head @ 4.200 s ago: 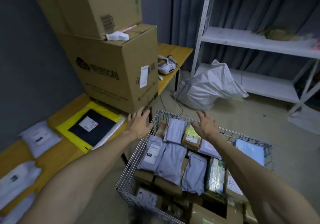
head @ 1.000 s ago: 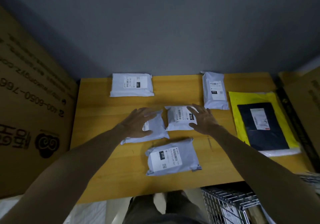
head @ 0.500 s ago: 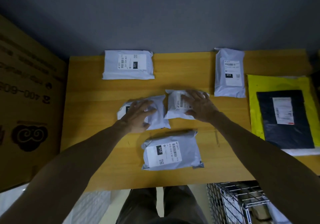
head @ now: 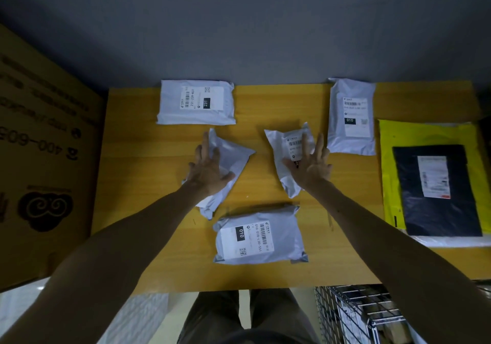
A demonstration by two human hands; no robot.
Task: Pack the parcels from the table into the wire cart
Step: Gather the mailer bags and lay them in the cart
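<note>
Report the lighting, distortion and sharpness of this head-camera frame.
Head view: dim, with dark corners, brightest on the table; wide-angle bending curves the cardboard box and the table's edges; labels on the 231 parcel and the near 010 parcel read sharp; the black parcel has a blurred label.

The table (head: 148, 157) is honey-yellow wood with a faint grain. The parcel marked 231 (head: 196, 102) and the nearest parcel (head: 259, 238) are pale grey-white. Each carries a white label with black barcodes and a black block of white digits. The mailer (head: 388, 170) is sharp lemon yellow, and the flat parcel (head: 414, 197) on it is near black (maybe navy, the light is dim) with a white label edged in red. The cardboard box (head: 45, 157) is brown with a dark swirl emblem and dark numerals. The wall (head: 239, 24) is plain slate grey. The wire cart (head: 353, 314) shows a silvery grid. The trousers (head: 271, 314) are dull olive-brown.
</note>
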